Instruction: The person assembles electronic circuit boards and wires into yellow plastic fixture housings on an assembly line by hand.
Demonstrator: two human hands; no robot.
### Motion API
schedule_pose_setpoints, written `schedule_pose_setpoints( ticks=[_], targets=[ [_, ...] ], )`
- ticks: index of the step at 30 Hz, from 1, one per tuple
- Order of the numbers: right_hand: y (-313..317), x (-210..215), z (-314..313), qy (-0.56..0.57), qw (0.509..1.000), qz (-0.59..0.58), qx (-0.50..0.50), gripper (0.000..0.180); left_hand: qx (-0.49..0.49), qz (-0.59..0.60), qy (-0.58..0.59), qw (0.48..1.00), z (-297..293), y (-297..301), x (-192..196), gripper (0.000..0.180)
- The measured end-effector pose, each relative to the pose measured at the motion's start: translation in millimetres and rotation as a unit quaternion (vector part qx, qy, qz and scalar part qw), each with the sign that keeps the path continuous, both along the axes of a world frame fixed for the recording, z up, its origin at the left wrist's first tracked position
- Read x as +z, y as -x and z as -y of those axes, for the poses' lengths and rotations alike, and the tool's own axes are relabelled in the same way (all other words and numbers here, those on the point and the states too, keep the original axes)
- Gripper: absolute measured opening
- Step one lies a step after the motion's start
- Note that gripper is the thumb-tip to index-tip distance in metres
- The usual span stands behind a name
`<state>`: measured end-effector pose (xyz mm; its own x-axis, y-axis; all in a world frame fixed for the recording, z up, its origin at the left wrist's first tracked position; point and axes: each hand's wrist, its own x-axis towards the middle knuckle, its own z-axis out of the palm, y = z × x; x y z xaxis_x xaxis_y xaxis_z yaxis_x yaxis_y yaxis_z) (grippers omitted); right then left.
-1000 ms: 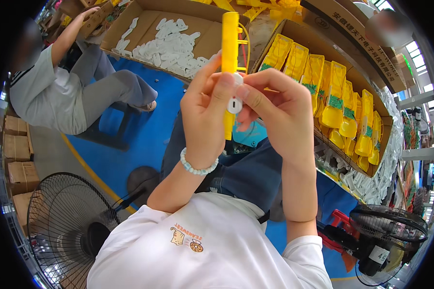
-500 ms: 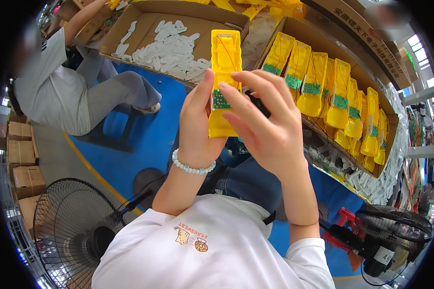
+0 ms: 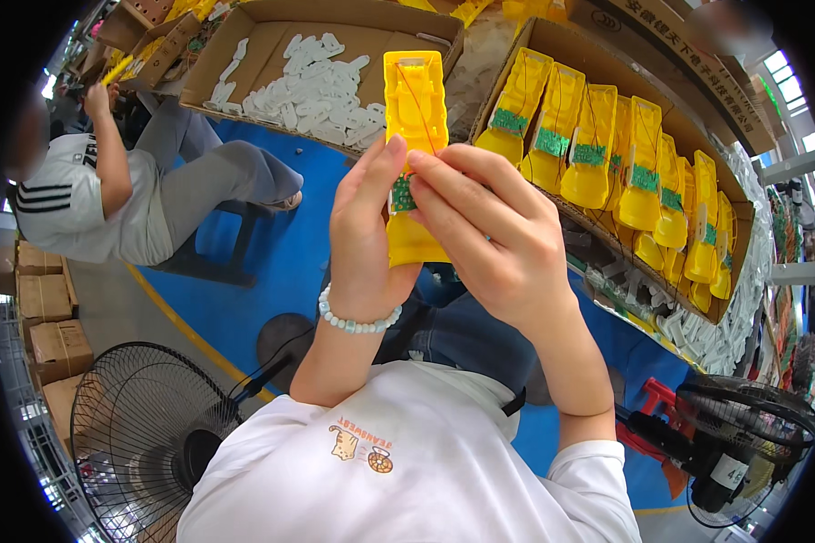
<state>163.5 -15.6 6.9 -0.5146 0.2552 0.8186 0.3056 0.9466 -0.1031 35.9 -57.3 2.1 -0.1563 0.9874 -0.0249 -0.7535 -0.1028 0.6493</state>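
My left hand point(image 3: 369, 231) is wrapped round a yellow plastic housing point(image 3: 415, 95), held upright in front of me with its hollow side showing. A green circuit board point(image 3: 403, 195) lies in its lower half, and a thin dark wire point(image 3: 426, 113) runs down from the top end. My right hand point(image 3: 503, 231) is closed in a pinch at the upper edge of the board, thumb and fingertips against the housing. What sits between those fingertips is too small to make out.
To the right a carton point(image 3: 741, 249) holds several similar yellow housings point(image 3: 641, 185) with boards. Another carton point(image 3: 398, 25) holds loose white plastic parts point(image 3: 321, 95). A co-worker point(image 3: 91, 204) sits at the left. Fans stand at lower left point(image 3: 145, 434) and lower right point(image 3: 743, 412).
My right hand's fingers have come together from a spread pose into a pinch at the board. The housing has shifted slightly left. The co-worker's arm has lowered, a yellow piece in hand.
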Motion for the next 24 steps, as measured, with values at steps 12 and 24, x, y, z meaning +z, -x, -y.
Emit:
schedule_pose_setpoints(
  ticks=[12,24],
  targets=[
    [0,-4,4,0.021,0.999,-0.031,-0.007,0.028,-0.035,-0.025,-0.009,0.999,1,1,1,0.033],
    [-1,-8,-5,0.007,0.997,-0.065,0.032,0.030,-0.020,-0.033,0.016,0.999,4,-4,7,0.033]
  ],
)
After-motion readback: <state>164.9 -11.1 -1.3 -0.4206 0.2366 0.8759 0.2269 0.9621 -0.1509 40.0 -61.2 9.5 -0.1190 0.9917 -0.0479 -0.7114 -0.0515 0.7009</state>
